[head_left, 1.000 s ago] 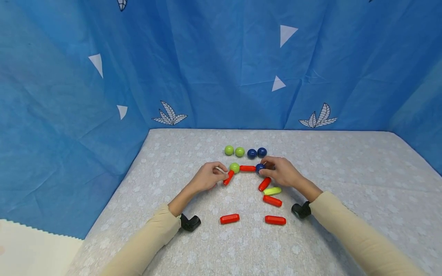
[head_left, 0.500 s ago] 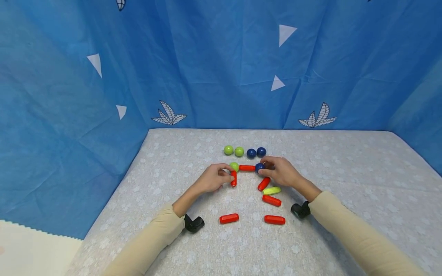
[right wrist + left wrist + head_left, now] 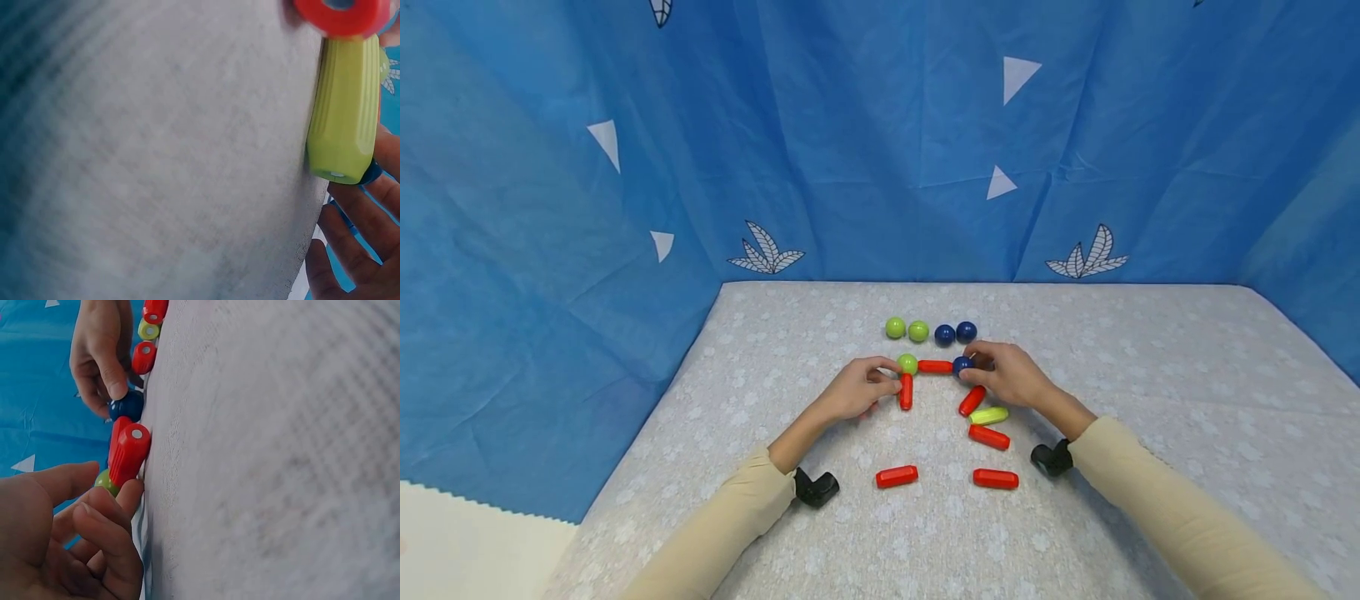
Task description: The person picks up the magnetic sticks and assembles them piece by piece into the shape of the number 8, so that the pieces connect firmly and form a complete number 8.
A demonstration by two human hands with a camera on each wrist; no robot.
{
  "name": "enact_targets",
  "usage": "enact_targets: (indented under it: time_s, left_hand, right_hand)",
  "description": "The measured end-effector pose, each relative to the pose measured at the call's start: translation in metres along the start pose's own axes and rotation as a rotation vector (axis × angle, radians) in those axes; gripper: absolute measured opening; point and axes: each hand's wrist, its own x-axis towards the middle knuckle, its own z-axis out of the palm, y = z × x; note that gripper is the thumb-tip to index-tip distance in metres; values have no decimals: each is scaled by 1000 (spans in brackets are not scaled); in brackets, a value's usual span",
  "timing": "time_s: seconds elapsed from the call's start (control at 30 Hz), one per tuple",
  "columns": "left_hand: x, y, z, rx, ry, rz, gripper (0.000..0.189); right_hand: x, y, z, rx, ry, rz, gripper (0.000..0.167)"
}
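Observation:
A green ball (image 3: 907, 363), a red rod (image 3: 935, 367) and a blue ball (image 3: 962, 365) lie joined in a row. A second red rod (image 3: 906, 392) runs from the green ball towards the person. Beside it is the left hand (image 3: 853, 388), fingers loosely bent; in the left wrist view the thumb stands off this red rod (image 3: 130, 453) and a fingertip is close to its green-ball end. The right hand (image 3: 1011, 373) holds the blue ball between thumb and fingers. Only part of the right hand shows in the right wrist view, behind a yellow-green rod (image 3: 344, 112).
Behind the row lie two green balls (image 3: 895, 327) and two blue balls (image 3: 944, 335). Near the right hand are a red rod (image 3: 972, 401), the yellow-green rod and another red rod (image 3: 988, 437). Two more red rods, left (image 3: 897, 476) and right (image 3: 996, 478), lie nearer the person.
The red rod at the left hand swung from a slant to point straight at the person, at the green ball. The left hand then drew slightly left, off it. The right hand stayed put.

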Motion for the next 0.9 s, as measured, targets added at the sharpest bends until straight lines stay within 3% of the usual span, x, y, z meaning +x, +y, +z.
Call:
enact_targets:
  time_s: [0.33,0.6,0.9]
  left_hand:
    - [5,-2,-9,3,33,-14,28]
    - [15,0,-20,39,51,31,31]
    - [41,15,-22,65,177,78,33]
  right_hand:
    - [1,0,1,2,1,10,34]
    - [4,-2,1,3,3,3,33]
    - [0,0,0,7,-4,7,34]
